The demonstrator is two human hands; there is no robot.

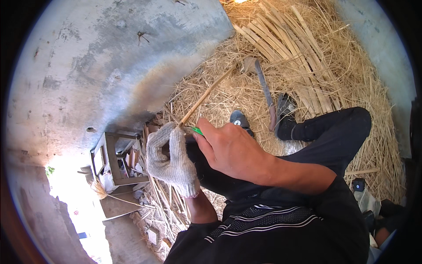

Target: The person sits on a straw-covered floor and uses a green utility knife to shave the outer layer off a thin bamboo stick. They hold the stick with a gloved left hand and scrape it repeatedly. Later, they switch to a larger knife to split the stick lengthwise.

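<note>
My left hand [172,159], in a grey knitted glove, is closed around the near end of a long thin bamboo strip [206,94] that slants up to the right over the straw. My bare right hand [231,147] grips a small green-handled tool [197,130] pressed against the strip just beside the glove. Both hands work above my lap, over black trousers [334,132]. The tool's blade is hidden by my fingers.
A long machete-like blade [265,90] lies on the straw [351,79] near my dark shoes [285,119]. A bundle of split bamboo strips [285,44] rests at the top. A small wooden stool [115,160] stands by the concrete wall [110,66], with loose strips around it.
</note>
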